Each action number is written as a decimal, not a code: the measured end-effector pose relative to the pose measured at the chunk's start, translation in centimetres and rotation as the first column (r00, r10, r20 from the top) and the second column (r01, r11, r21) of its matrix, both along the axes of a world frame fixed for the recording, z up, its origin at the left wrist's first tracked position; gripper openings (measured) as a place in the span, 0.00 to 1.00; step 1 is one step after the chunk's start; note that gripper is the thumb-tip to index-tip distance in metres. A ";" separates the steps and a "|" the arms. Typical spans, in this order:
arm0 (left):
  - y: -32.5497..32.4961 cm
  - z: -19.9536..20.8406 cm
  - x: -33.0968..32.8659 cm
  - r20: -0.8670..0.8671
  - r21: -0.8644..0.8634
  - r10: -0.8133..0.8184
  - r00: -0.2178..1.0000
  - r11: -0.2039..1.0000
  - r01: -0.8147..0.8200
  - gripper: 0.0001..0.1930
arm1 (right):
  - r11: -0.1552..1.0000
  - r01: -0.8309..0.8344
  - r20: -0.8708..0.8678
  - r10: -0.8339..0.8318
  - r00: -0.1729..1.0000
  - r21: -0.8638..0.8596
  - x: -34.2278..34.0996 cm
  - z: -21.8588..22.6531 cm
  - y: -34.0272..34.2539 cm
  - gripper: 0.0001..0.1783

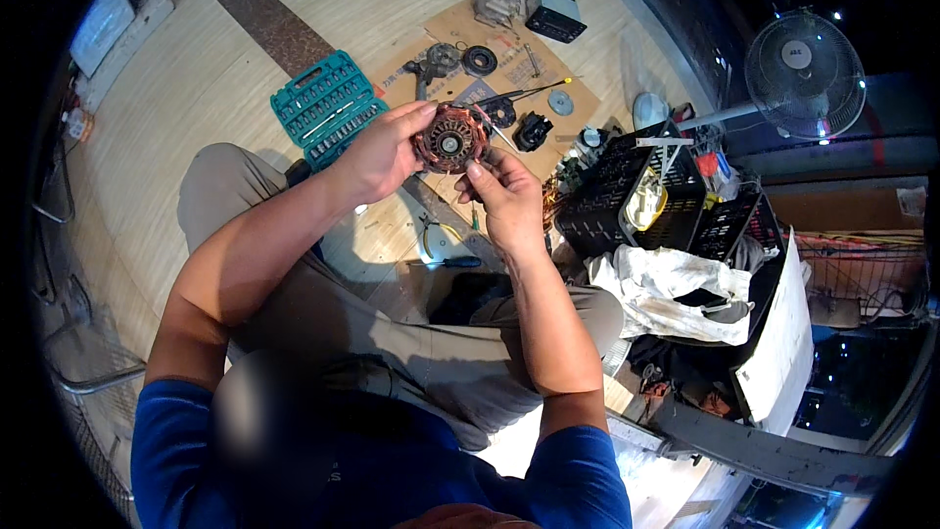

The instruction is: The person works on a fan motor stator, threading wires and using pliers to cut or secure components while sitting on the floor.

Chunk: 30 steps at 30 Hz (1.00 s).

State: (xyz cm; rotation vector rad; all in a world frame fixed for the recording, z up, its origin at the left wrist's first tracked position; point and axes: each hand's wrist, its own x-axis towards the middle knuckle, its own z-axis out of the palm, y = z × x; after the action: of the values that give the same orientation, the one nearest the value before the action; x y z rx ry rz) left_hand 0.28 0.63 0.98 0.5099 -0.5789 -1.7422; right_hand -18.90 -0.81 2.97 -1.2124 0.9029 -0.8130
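Between my two hands is an alternator stator point(451, 139), a round part with copper windings around its rim and a dark, slotted middle with a light metal hub. My left hand point(388, 149) grips its left side, thumb along the upper edge. At the lower right, my right hand point(508, 198) pinches the rim between thumb and fingers; some of those fingers are partly hidden. It is held up above the floor, over my crossed legs. Beyond it, a flat cardboard sheet point(555, 88) carries a black ring-shaped pulley point(479, 61), a black plastic part point(533, 131) and a grey disc point(560, 103).
A teal socket set case point(321, 98) lies open at the left. Yellow-handled pliers point(441, 227) and a screwdriver point(448, 263) lie near my legs. Black crates point(627, 198), a white cloth point(676, 292) and a standing fan point(805, 73) crowd the right side.
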 end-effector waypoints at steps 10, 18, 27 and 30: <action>0.3 0.0 -0.2 0.113 -0.021 0.014 0.993 1.000 -0.012 0.22 | 0.999 -0.013 0.073 0.009 0.997 0.053 0.0 0.1 0.0 0.13; 0.2 -0.2 -0.2 0.100 -0.026 0.007 0.995 1.000 -0.004 0.24 | 0.995 -0.039 0.133 0.027 0.991 0.092 -0.4 -0.4 0.0 0.13; 0.3 0.1 -0.2 0.091 -0.040 0.014 0.996 0.999 -0.011 0.25 | 0.994 -0.051 0.175 0.034 0.984 0.096 -0.5 -0.5 0.0 0.13; 0.3 0.0 -0.1 0.100 -0.020 0.022 0.995 1.000 -0.020 0.25 | 0.990 -0.084 0.200 0.060 0.978 0.114 -0.5 -0.5 -0.1 0.14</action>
State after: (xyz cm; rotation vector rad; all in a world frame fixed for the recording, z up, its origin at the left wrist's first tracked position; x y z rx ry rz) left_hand 0.16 0.93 0.94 0.5908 -0.6582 -1.6973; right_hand -19.45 -0.88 2.42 -1.0331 0.7331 -0.7926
